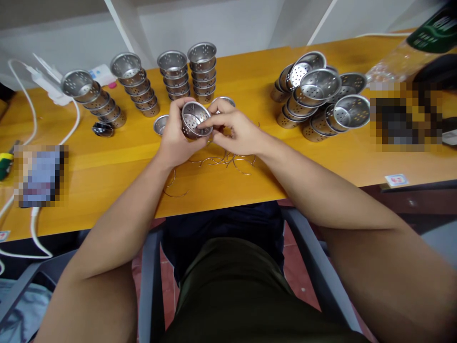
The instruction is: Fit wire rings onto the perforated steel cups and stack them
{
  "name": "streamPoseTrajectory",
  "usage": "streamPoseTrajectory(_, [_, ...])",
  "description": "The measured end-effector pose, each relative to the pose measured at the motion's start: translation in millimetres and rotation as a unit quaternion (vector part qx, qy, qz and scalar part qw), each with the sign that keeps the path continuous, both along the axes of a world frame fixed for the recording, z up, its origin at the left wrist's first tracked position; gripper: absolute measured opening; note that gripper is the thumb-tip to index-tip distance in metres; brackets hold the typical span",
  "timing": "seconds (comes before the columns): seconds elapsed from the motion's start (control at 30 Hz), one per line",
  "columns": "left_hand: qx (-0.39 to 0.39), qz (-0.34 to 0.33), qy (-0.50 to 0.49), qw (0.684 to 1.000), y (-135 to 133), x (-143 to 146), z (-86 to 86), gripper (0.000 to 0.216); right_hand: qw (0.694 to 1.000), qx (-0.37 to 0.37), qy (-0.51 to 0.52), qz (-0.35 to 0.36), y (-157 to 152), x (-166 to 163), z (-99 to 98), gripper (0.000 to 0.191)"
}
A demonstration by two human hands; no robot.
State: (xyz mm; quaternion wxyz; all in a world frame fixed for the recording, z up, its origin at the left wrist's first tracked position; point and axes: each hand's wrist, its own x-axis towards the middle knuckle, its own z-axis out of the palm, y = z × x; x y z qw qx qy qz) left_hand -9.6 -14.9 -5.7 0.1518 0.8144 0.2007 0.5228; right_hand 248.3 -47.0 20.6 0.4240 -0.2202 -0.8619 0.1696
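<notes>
My left hand [176, 136] is wrapped round a perforated metal cup [195, 119], its open mouth tilted up toward me. With fingers bent together, my right hand [233, 126] reaches to the cup's right rim, and a fingertip dips inside. Whether a wire is pinched there is too small to make out. On the table below the hands lie several thin curved wires [230, 159]. A second metal cup [161, 125] is partly hidden behind my left hand, and another metal cup [224, 102] shows behind my right hand.
Stacks of perforated cups [172, 71] stand along the back left. More stacked cups [319, 90] lean together at the right. A bottle [410, 52] is at the far right. White cables [34, 224], a phone [41, 176] and dark sunglasses [103, 129] are on the left.
</notes>
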Motion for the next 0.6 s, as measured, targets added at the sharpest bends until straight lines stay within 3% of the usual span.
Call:
streamPoseTrajectory(0.13, [-0.025,0.001,0.004,1.000,3.5,0.2,-3.0,0.091,1.000,-0.018,-0.004,0.010,-2.9,-0.8,-1.4,0.038])
streamPoseTrajectory(0.23, [-0.013,-0.005,-0.015,1.000,10.3,-0.7,-7.4,0.105,1.000,-0.031,0.003,0.003,-5.7,-0.1,1.3,0.045])
streamPoseTrajectory(0.43, [-0.018,-0.035,0.021,0.999,2.2,3.4,-1.1,0.100,0.998,-0.045,0.009,-0.052,-13.8,-2.2,13.0,0.087])
streamPoseTrajectory(0.53, [0.005,-0.029,0.011,1.000,-0.8,5.3,-0.9,0.110,0.997,-0.023,0.006,-0.079,-20.4,-3.7,22.9,0.076])
streamPoseTrajectory(0.6, [-0.020,-0.041,-0.002,0.999,-0.2,4.0,-2.9,0.114,0.994,-0.022,0.021,-0.106,-27.9,-2.0,37.4,0.070])
